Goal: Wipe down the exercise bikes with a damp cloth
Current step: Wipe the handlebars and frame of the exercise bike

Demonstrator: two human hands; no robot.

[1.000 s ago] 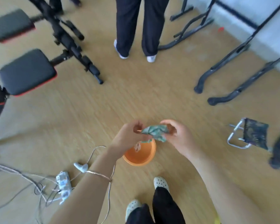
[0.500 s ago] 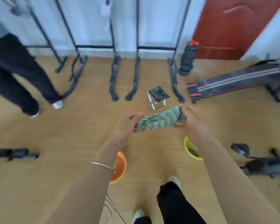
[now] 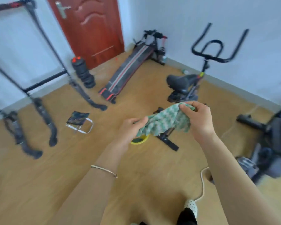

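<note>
The cloth (image 3: 165,121) is hanging stretched in mid-air between both hands. Its long axis is running from the left hand (image 3: 128,132) up and rightward to the right hand (image 3: 200,122), so the higher end is pointing toward the far wall. The left fingers (image 3: 140,120) are pinching the lower end, thumb against curled fingers. The right fingers (image 3: 187,109) are curling over the upper end and clamping it. The cloth is looking soft and crumpled, patterned in a green-and-white zigzag, with its loose hem sagging below the right fingers.

Just beyond the right fingers an exercise bike (image 3: 183,82) is standing, showing a black padded saddle and curved tubular handlebars. The cloth is hiding its lower frame, and only a flat black foot bar is poking out beneath. Below the left fingers a yellow basin (image 3: 140,141) is sitting on the wooden floor, mostly covered by hand and cloth. Far right of the right fingers a second bike (image 3: 271,140) is showing only as a dark blur, cut off by the frame edge.
</note>
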